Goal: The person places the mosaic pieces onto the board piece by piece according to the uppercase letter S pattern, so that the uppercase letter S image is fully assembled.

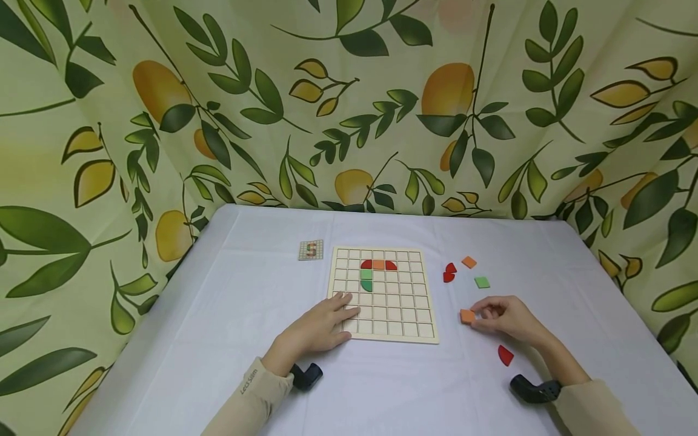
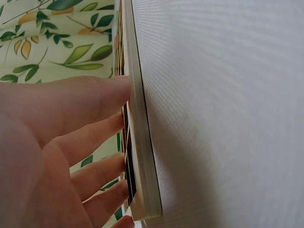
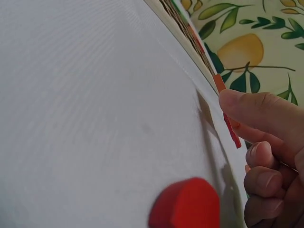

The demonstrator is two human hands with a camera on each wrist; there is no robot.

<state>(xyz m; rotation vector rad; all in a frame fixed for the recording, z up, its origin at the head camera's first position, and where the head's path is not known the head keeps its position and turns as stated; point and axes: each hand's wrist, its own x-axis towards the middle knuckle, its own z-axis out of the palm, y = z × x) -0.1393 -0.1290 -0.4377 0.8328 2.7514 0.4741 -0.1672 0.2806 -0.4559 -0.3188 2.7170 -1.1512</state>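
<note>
A pale wooden grid board (image 1: 403, 329) lies on the white table, and my left hand (image 1: 322, 324) rests on its front left corner with fingers spread. In the left wrist view the thumb (image 2: 107, 92) touches the board's edge. On the grid sit red quarter-round pieces (image 1: 367, 264) on either side of an orange square (image 1: 378, 264), with a light green square (image 1: 366, 275) and a dark green quarter-round piece (image 1: 368, 286) below the left one. Right of the board, my right hand (image 1: 509, 318) pinches an orange square tile (image 1: 466, 317) between thumb and finger.
Loose pieces lie to the right: two red quarter-rounds (image 1: 449, 277), an orange square (image 1: 469, 262), a light green square (image 1: 482, 282) and a nearer red quarter-round (image 1: 505, 355). A small pattern card (image 1: 311, 250) lies left of the board. A leaf-print curtain (image 1: 349, 121) hangs behind.
</note>
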